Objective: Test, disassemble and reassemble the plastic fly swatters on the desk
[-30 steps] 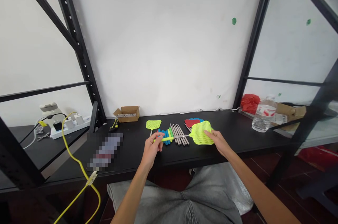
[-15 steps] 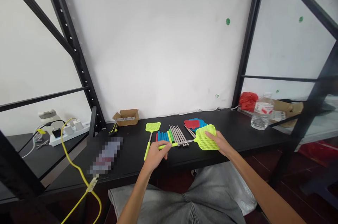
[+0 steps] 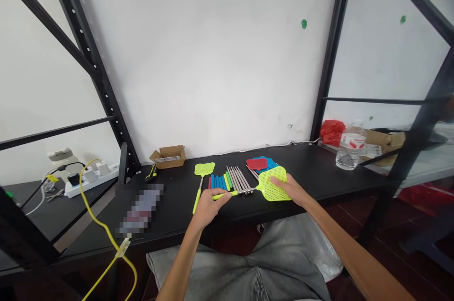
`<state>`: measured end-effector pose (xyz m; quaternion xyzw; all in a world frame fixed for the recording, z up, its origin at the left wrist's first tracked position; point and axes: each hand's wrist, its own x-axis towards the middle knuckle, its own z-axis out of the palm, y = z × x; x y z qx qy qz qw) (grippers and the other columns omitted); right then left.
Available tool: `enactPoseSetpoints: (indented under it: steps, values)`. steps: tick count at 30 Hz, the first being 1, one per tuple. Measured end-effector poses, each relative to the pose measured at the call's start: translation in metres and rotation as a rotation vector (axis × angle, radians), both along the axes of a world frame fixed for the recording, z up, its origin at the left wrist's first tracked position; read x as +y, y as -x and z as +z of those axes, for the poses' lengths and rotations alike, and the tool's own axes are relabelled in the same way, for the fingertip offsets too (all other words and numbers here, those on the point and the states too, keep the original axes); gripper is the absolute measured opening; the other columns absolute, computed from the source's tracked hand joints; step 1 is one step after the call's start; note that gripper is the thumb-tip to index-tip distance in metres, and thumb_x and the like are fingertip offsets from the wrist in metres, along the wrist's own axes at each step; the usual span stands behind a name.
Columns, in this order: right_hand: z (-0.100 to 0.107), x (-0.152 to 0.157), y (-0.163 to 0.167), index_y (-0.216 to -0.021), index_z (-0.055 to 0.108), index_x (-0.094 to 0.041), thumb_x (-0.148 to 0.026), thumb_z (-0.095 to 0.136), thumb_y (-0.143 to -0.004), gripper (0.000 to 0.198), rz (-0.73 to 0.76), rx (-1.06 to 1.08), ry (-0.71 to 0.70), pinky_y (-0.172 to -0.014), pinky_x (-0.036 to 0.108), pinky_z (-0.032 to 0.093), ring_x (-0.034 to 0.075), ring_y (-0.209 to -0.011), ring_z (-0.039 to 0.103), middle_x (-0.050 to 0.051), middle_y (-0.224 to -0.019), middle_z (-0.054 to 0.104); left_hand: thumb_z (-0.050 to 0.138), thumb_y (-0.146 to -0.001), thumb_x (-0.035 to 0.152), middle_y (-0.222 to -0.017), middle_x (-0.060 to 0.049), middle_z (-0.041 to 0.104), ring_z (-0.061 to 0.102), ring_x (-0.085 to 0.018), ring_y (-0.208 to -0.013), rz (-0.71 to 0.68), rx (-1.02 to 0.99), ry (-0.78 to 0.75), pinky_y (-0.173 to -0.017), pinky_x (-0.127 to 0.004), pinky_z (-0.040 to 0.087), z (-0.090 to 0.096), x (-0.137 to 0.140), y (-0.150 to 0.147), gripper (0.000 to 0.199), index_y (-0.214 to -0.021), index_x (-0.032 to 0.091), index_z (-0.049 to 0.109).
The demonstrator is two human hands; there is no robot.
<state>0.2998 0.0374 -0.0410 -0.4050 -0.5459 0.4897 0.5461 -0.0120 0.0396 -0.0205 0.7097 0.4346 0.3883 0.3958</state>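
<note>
A yellow-green fly swatter (image 3: 273, 183) is held crosswise above the front of the black table. My left hand (image 3: 208, 205) is closed around its handle, and my right hand (image 3: 289, 189) grips the perforated head. A metal rod joins the two parts. Left of it lies another yellow-green fly swatter (image 3: 205, 169), its handle pointing toward me. Behind my left hand sit several blue handle grips (image 3: 217, 182), along with red and green ones. Several metal rods (image 3: 237, 177) lie beside these. Red (image 3: 257, 164) and blue swatter heads (image 3: 270, 163) are stacked farther back, partly hidden by the held head.
A small open cardboard box (image 3: 170, 159) and a yellow-black cutter (image 3: 151, 174) stand at the back left. A blurred-out phone-like object (image 3: 142, 208) lies left, near a yellow cable (image 3: 95, 218) and power strip (image 3: 76, 186). At right are a plastic bottle (image 3: 349, 152) and black rack posts (image 3: 328, 45).
The held swatter's head and my right hand have shifted slightly left toward my left hand. My left fingers lie flatter along the handle. The camera view has tilted slightly.
</note>
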Motion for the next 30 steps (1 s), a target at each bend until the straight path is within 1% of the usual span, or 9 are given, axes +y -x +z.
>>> enactPoseSetpoints:
  steps: [4, 8, 11, 14, 19, 23, 25, 27, 30]
  values:
    - [0.000, 0.000, 0.002, -0.112, 0.068, -0.019, -0.044, 0.074, -0.076, 0.043, 0.019, -0.010, 0.010, -0.074, 0.041, 0.057, 0.028, -0.084, 0.071, 0.010, -0.095, 0.074, 0.062, -0.078, 0.058, -0.048, 0.007, 0.032, 0.030, -0.007, -0.042, -0.007, -0.001, 0.001, -0.041, -0.020, 0.024, 0.001, 0.000, 0.000, 0.047, -0.089, 0.014, 0.073]
    - [0.002, -0.002, 0.003, -0.112, 0.068, -0.019, -0.044, 0.075, -0.074, 0.046, 0.009, -0.008, -0.001, -0.074, 0.041, 0.057, 0.029, -0.085, 0.071, 0.010, -0.096, 0.074, 0.063, -0.077, 0.058, -0.048, 0.007, 0.034, 0.033, -0.008, -0.042, -0.005, -0.004, -0.011, -0.041, -0.020, 0.025, 0.000, 0.000, 0.000, 0.046, -0.088, 0.014, 0.073]
    - [0.005, -0.002, 0.004, -0.109, 0.069, -0.019, -0.046, 0.077, -0.072, 0.046, -0.011, 0.046, -0.004, -0.077, 0.040, 0.056, 0.029, -0.089, 0.070, 0.010, -0.099, 0.074, 0.063, -0.077, 0.057, -0.049, 0.006, 0.036, 0.032, -0.007, -0.042, -0.004, -0.016, -0.007, -0.041, -0.020, 0.024, 0.000, 0.000, -0.002, 0.045, -0.088, 0.014, 0.073]
    - [0.008, -0.002, 0.003, -0.105, 0.071, -0.017, -0.047, 0.077, -0.071, 0.046, -0.022, 0.101, 0.024, -0.079, 0.041, 0.056, 0.030, -0.088, 0.071, 0.012, -0.097, 0.075, 0.063, -0.078, 0.056, -0.048, 0.006, 0.037, 0.032, -0.007, -0.042, -0.012, -0.043, -0.006, -0.042, -0.020, 0.023, -0.002, 0.001, -0.004, 0.045, -0.089, 0.014, 0.073]
    - [0.010, 0.000, 0.000, -0.094, 0.074, -0.016, -0.046, 0.079, -0.070, 0.038, -0.034, 0.187, 0.027, -0.076, 0.039, 0.055, 0.030, -0.086, 0.071, 0.011, -0.091, 0.075, 0.063, -0.080, 0.053, -0.045, 0.006, 0.039, 0.034, -0.007, -0.044, 0.022, -0.179, -0.022, -0.046, -0.020, 0.026, -0.004, 0.005, -0.002, 0.041, -0.088, 0.013, 0.072]
    - [0.009, 0.004, -0.002, -0.092, 0.075, -0.017, -0.042, 0.079, -0.071, 0.033, -0.070, 0.257, -0.010, -0.075, 0.034, 0.054, 0.027, -0.087, 0.070, 0.010, -0.091, 0.075, 0.064, -0.080, 0.051, -0.043, 0.006, 0.042, 0.030, -0.006, -0.043, 0.087, -0.326, -0.007, -0.044, -0.019, 0.021, -0.006, 0.008, 0.001, 0.040, -0.091, 0.013, 0.071]
    - [0.007, 0.005, -0.002, -0.090, 0.075, -0.017, -0.042, 0.078, -0.072, 0.031, -0.084, 0.274, -0.019, -0.069, 0.032, 0.052, 0.024, -0.081, 0.069, 0.008, -0.088, 0.074, 0.064, -0.080, 0.050, -0.045, 0.005, 0.046, 0.030, -0.006, -0.043, 0.097, -0.386, 0.003, -0.043, -0.019, 0.019, -0.005, 0.009, 0.002, 0.040, -0.091, 0.012, 0.070]
    - [0.006, 0.007, -0.003, -0.086, 0.074, -0.017, -0.043, 0.078, -0.072, 0.030, -0.099, 0.270, -0.024, -0.059, 0.029, 0.049, 0.019, -0.067, 0.065, 0.006, -0.078, 0.072, 0.063, -0.081, 0.049, -0.046, 0.003, 0.050, 0.032, -0.006, -0.043, 0.097, -0.436, 0.004, -0.043, -0.019, 0.021, -0.004, 0.009, 0.002, 0.040, -0.092, 0.011, 0.070]
    - [0.005, 0.008, -0.003, -0.079, 0.072, -0.017, -0.044, 0.076, -0.074, 0.028, -0.123, 0.254, -0.056, -0.047, 0.025, 0.039, 0.010, -0.047, 0.049, 0.001, -0.061, 0.064, 0.063, -0.081, 0.048, -0.051, 0.002, 0.054, 0.038, -0.007, -0.044, 0.116, -0.518, 0.011, -0.043, -0.019, 0.024, 0.003, 0.009, 0.006, 0.039, -0.094, 0.011, 0.069]
